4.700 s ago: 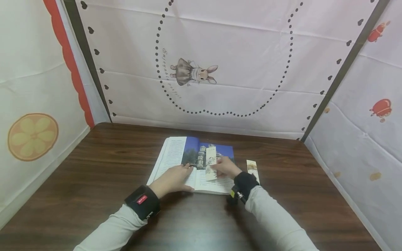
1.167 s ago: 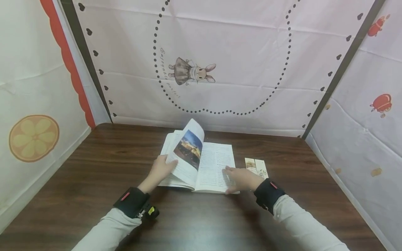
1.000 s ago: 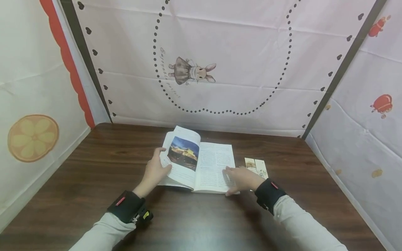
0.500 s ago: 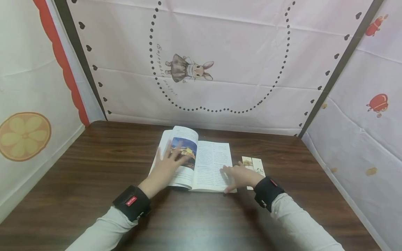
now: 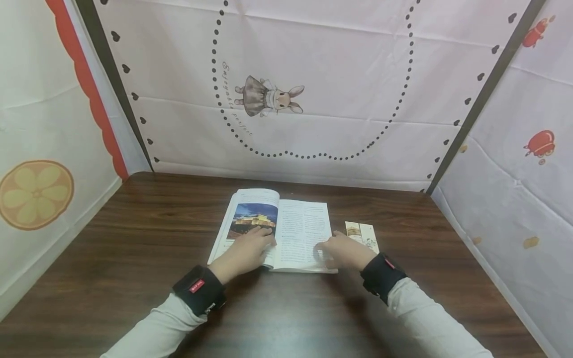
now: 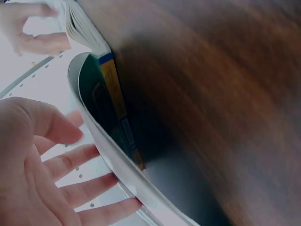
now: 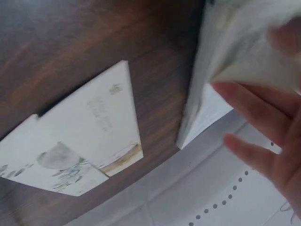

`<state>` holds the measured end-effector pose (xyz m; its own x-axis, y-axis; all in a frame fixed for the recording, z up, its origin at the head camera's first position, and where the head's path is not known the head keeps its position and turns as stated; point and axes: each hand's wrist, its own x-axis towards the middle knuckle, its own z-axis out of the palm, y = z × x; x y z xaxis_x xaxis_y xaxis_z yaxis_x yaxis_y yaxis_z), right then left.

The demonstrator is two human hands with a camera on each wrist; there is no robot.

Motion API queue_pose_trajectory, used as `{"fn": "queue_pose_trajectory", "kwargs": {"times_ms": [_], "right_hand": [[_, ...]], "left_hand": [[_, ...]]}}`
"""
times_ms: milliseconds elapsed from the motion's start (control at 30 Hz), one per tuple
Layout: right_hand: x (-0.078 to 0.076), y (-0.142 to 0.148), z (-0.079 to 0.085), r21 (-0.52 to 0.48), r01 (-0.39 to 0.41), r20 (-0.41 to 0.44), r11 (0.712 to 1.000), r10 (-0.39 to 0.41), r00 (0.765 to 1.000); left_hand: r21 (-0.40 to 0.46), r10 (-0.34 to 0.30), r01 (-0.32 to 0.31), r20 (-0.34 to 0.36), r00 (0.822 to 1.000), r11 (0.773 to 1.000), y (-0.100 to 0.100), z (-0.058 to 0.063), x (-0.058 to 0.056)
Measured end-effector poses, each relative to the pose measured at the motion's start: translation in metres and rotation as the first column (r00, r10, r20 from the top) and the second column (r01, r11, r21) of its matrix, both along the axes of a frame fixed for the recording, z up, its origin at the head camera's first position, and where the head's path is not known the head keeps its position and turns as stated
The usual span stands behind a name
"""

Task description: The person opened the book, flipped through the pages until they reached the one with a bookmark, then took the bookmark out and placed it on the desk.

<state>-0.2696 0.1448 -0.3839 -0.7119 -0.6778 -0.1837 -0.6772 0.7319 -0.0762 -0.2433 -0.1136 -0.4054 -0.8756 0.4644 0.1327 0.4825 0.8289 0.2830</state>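
Observation:
An open book (image 5: 302,226) lies on the table, a photo of a lit building on its left page and columns of text on the right. My left hand (image 5: 246,251) rests on the lower left page, its fingers fairly straight in the left wrist view. At the lower right corner, my right hand (image 5: 346,251) pinches a page edge (image 7: 258,70), which bends up between thumb and fingers in the right wrist view. Two pale bookmarks (image 5: 369,236) lie side by side just right of the book, partly behind my right hand.
The dark wooden table (image 5: 147,238) extends around the book. Behind it hangs a white cloth (image 5: 340,94) with a printed rabbit, and more printed cloth stands at both sides. The book's blue and yellow spine (image 6: 113,84) faces me near the table surface.
The bookmark earlier in my right hand now lies beside the other one. Pages have turned to a different spread. My left hand let go of the leaves and flattened them; the right stayed at the corner.

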Motion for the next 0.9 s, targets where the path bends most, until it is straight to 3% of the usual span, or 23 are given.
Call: {"fn": "queue_pose_trajectory", "kwargs": {"times_ms": [67, 100, 167, 267, 433, 567, 667, 733, 800, 867, 900], "right_hand": [[0.0, 0.0, -0.001, 0.017, -0.052, -0.123, 0.999, 0.053, 0.991], [-0.001, -0.001, -0.001, 0.03, -0.086, -0.202, 0.996, 0.09, 0.975], [-0.003, -0.002, -0.002, 0.021, -0.148, -0.355, 0.989, 0.146, 0.923], [-0.005, -0.005, 0.002, -0.058, -0.224, -0.534, 0.973, 0.159, 0.83], [-0.004, -0.012, 0.014, -0.23, -0.405, -0.668, 0.885, 0.16, 0.727], [-0.003, -0.02, 0.022, -0.218, -0.51, -0.748, 0.832, 0.193, 0.635], [-0.004, -0.025, 0.025, -0.196, -0.535, -0.781, 0.822, 0.2, 0.592], [-0.004, -0.027, 0.026, -0.221, -0.519, -0.773, 0.826, 0.176, 0.609], [-0.005, -0.028, 0.025, -0.288, -0.49, -0.752, 0.823, 0.123, 0.648], [-0.005, -0.026, 0.023, -0.377, -0.433, -0.709, 0.819, 0.046, 0.703], [-0.005, -0.024, 0.021, -0.424, -0.385, -0.669, 0.82, 0.002, 0.743]], "left_hand": [[0.001, 0.012, -0.012, -0.002, 1.0, 1.0, 0.002, -0.001, 0.0], [-0.007, 0.019, -0.019, -0.002, 1.0, 1.0, 0.003, -0.001, 0.0], [-0.03, 0.032, -0.032, 0.005, 0.999, 0.999, 0.005, 0.0, 0.0], [-0.073, 0.048, -0.047, 0.017, 0.999, 0.996, 0.008, -0.002, 0.001], [-0.098, 0.078, -0.078, -0.003, 0.997, 0.992, 0.016, -0.007, 0.001], [-0.117, 0.093, -0.1, -0.059, 0.994, 0.988, 0.024, -0.009, 0.002], [-0.132, 0.114, -0.126, -0.095, 0.989, 0.983, 0.029, -0.007, 0.002], [-0.131, 0.143, -0.156, -0.104, 0.984, 0.979, 0.033, -0.006, 0.002], [-0.112, 0.175, -0.187, -0.11, 0.978, 0.976, 0.035, -0.006, 0.003], [-0.076, 0.205, -0.214, -0.12, 0.972, 0.974, 0.037, -0.006, 0.004], [-0.038, 0.225, -0.231, -0.12, 0.967, 0.972, 0.037, -0.006, 0.005]]}}
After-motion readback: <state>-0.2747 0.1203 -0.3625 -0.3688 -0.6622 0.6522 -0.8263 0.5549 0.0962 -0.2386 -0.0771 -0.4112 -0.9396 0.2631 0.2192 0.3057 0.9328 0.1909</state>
